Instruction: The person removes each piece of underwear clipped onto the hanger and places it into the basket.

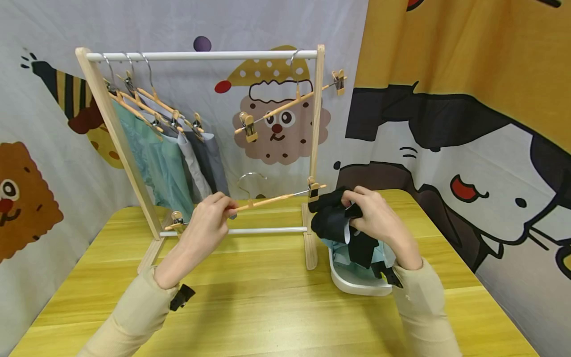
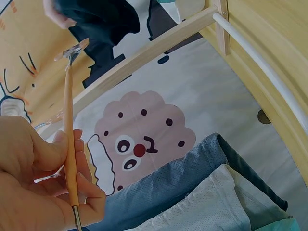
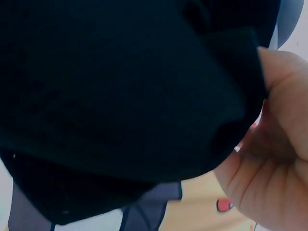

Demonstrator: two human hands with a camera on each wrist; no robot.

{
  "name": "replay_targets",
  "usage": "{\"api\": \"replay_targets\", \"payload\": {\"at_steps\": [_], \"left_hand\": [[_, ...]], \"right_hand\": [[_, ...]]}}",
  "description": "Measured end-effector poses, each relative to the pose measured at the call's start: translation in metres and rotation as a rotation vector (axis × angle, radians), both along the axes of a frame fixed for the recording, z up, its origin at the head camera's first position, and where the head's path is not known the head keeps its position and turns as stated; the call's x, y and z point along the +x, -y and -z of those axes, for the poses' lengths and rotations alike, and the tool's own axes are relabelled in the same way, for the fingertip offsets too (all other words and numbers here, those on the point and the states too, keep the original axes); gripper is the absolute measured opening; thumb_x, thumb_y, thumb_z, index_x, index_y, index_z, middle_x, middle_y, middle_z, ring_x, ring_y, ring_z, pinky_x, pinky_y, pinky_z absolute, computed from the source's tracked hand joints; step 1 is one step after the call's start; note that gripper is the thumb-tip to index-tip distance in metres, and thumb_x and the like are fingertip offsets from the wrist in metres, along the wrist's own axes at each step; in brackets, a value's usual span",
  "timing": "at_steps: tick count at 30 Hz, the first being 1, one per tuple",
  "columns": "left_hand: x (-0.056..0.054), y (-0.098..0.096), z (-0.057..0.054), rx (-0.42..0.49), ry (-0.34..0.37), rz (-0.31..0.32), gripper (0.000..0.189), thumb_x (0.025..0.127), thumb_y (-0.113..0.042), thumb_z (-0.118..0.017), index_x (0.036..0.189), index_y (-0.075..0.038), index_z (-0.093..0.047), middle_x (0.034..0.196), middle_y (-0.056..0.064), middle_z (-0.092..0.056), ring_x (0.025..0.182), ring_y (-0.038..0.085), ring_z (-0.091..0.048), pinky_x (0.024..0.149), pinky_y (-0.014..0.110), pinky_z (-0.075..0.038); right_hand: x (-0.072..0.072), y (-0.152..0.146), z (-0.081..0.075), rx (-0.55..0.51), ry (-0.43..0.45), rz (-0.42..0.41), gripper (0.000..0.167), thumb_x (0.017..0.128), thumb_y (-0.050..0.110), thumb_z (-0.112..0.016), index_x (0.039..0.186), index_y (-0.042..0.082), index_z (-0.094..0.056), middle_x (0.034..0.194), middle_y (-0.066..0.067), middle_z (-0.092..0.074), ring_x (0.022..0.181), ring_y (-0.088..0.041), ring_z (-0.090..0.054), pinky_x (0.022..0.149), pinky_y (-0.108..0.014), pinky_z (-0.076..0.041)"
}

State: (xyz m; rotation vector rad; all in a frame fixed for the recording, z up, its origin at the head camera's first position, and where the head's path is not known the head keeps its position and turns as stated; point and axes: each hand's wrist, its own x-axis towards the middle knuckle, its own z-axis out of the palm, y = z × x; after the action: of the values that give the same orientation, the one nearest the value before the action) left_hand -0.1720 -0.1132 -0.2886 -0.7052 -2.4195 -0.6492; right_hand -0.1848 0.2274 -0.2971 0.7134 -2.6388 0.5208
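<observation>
My left hand [image 1: 207,220] grips the wooden bar of a clip hanger [image 1: 267,201], its metal hook pointing up. One clip of this hanger [image 1: 177,221] lies left of the hand; the other clip [image 1: 314,188] is at the right end, right at the black garment [image 1: 332,220]. My right hand [image 1: 374,210] pinches that black garment above a white bin [image 1: 357,287]. In the left wrist view, thumb and fingers wrap the hanger bar [image 2: 70,144]. Dark cloth [image 3: 120,96] fills most of the right wrist view, with my right hand [image 3: 274,130] at its edge.
A wooden rack with a white rail [image 1: 200,56] stands on the table [image 1: 250,312]. Several clothes [image 1: 165,158] hang at its left; a bare clip hanger [image 1: 290,104] hangs at its right. Light blue cloth [image 1: 341,255] lies in the bin. A patterned curtain [image 1: 446,148] is behind.
</observation>
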Motion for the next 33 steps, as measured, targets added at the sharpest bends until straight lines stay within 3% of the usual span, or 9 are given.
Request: {"api": "replay_targets", "payload": {"at_steps": [4, 9, 17, 23, 29, 33], "left_hand": [[0.001, 0.001, -0.001, -0.002, 0.000, 0.000, 0.009, 0.087, 0.006, -0.060, 0.085, 0.004, -0.068, 0.080, 0.014, -0.063, 0.070, 0.027, -0.060, 0.061, 0.035, -0.050], [0.001, 0.002, -0.001, -0.003, 0.001, -0.002, 0.008, 0.087, 0.006, -0.060, 0.085, 0.004, -0.068, 0.080, 0.014, -0.062, 0.070, 0.026, -0.059, 0.060, 0.034, -0.050], [0.002, 0.003, 0.000, -0.012, 0.006, -0.004, 0.008, 0.088, 0.005, -0.060, 0.085, 0.004, -0.068, 0.081, 0.014, -0.063, 0.071, 0.026, -0.059, 0.060, 0.034, -0.049], [0.002, 0.002, 0.001, -0.015, 0.004, -0.003, 0.007, 0.087, 0.006, -0.061, 0.085, 0.004, -0.068, 0.081, 0.014, -0.063, 0.071, 0.026, -0.059, 0.060, 0.033, -0.050], [0.003, 0.001, 0.000, -0.015, 0.010, -0.005, 0.008, 0.087, 0.006, -0.061, 0.086, 0.004, -0.068, 0.081, 0.014, -0.063, 0.072, 0.026, -0.059, 0.060, 0.034, -0.049], [0.003, 0.001, 0.000, -0.017, 0.007, -0.006, 0.007, 0.087, 0.006, -0.061, 0.086, 0.004, -0.068, 0.081, 0.014, -0.063, 0.071, 0.026, -0.059, 0.060, 0.034, -0.050]], "right_hand": [[-0.006, -0.014, 0.005, 0.006, 0.040, 0.156, 0.028, 0.066, -0.010, -0.066, 0.090, 0.004, -0.062, 0.085, -0.014, -0.058, 0.070, -0.025, -0.049, 0.063, -0.034, -0.040], [-0.011, -0.024, 0.011, 0.017, 0.178, 0.321, 0.028, 0.072, 0.000, -0.069, 0.099, 0.000, -0.060, 0.094, -0.023, -0.064, 0.073, -0.031, -0.054, 0.065, -0.042, -0.043], [-0.012, -0.030, 0.017, 0.114, 0.404, 0.512, 0.024, 0.083, 0.025, -0.069, 0.087, 0.003, -0.060, 0.075, -0.013, -0.058, 0.066, -0.027, -0.052, 0.054, -0.032, -0.036], [-0.013, -0.027, 0.014, 0.138, 0.459, 0.565, 0.032, 0.087, 0.032, -0.064, 0.095, 0.001, -0.061, 0.086, -0.017, -0.063, 0.070, -0.030, -0.055, 0.055, -0.034, -0.040], [-0.016, -0.022, 0.012, 0.140, 0.487, 0.543, 0.036, 0.088, 0.034, -0.063, 0.107, 0.003, -0.060, 0.088, -0.016, -0.060, 0.071, -0.028, -0.051, 0.056, -0.033, -0.038], [-0.019, -0.018, 0.013, 0.123, 0.447, 0.507, 0.038, 0.088, 0.034, -0.064, 0.112, 0.004, -0.060, 0.088, -0.016, -0.061, 0.071, -0.028, -0.052, 0.055, -0.033, -0.039]]}}
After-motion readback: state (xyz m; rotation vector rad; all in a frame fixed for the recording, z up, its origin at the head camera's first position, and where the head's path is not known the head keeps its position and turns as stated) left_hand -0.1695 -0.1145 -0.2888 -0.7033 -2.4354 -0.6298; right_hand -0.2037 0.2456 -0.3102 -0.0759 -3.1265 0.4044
